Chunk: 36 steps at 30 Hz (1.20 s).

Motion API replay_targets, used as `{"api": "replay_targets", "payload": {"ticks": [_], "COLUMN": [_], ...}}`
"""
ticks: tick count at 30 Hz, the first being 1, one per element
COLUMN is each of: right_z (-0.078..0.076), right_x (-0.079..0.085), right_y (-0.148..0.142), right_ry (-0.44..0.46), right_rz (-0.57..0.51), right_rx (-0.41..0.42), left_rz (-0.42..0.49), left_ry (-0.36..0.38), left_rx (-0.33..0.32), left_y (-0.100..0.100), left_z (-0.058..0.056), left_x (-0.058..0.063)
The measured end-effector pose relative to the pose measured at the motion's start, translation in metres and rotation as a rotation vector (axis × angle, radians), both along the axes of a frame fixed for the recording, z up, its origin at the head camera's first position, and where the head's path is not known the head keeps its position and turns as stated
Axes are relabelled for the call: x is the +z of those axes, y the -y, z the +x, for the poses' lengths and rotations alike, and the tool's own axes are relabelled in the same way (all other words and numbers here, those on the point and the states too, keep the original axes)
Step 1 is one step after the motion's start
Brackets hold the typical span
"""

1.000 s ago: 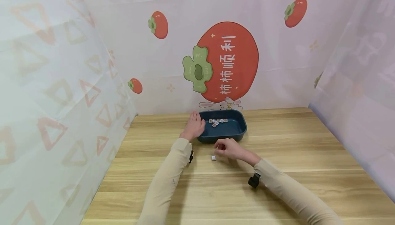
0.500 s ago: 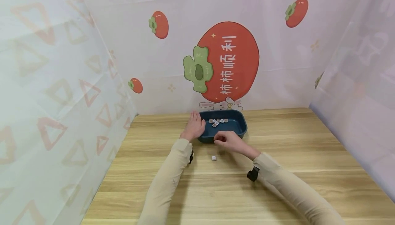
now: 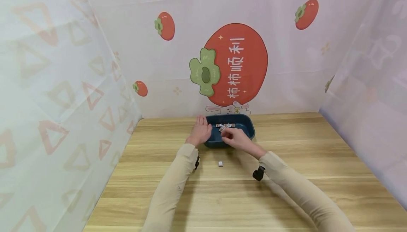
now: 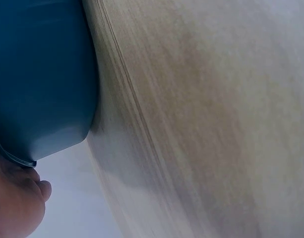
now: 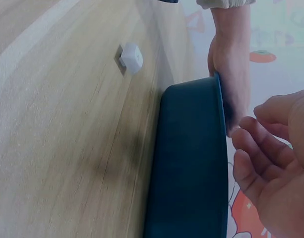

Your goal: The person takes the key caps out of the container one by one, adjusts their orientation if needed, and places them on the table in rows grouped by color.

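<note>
A dark blue tray (image 3: 213, 144) stands by the back wall, holding several small keycaps (image 3: 229, 125), white and brown. My left hand (image 3: 200, 132) rests along its left rim with fingers straight. In the left wrist view only part of that hand (image 4: 17, 203) shows beside the rim. My right hand (image 3: 240, 140) is over the tray's front part, fingers bent and thumb close to the index finger. In the right wrist view nothing shows between those fingertips (image 5: 263, 111); whether something small is pinched there is hidden. One white keycap (image 5: 132, 58) lies on the table before the tray.
The wooden table (image 3: 222, 200) meets a printed cloth wall (image 3: 286, 83) just behind the tray. Cloth walls (image 3: 95, 119) also bound the left and right sides. The tray's front wall (image 5: 189, 158) rises between the tabletop and my right hand.
My right hand has moved up and away from the table in front of the tray to over its front rim. My left hand, the tray and the loose keycap have stayed in place.
</note>
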State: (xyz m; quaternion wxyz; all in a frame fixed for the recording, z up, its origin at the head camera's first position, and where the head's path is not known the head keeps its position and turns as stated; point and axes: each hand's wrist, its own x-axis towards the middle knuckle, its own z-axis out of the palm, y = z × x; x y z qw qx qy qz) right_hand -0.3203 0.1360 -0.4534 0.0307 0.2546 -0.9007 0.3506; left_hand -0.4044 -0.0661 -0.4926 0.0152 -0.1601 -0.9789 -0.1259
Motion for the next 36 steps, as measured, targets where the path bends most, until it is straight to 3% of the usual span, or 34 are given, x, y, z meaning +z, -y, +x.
{"api": "replay_targets", "payload": {"ticks": [7, 22, 36], "right_z": [-0.012, -0.038, -0.067], "right_x": [-0.003, -0.012, -0.024], "right_y": [-0.003, -0.004, -0.002], "right_ry": [-0.039, 0.076, 0.118], "right_rz": [-0.008, 0.021, 0.097], "right_rx": [-0.032, -0.102, -0.118], "left_rz": [-0.014, -0.016, 0.006], "left_ry": [-0.001, 0.005, -0.001], "left_rx": [0.005, -0.010, -0.003], "left_y": [0.001, 0.000, 0.000], "left_z": [0.001, 0.008, 0.004], "left_x": [0.001, 0.006, 0.003]}}
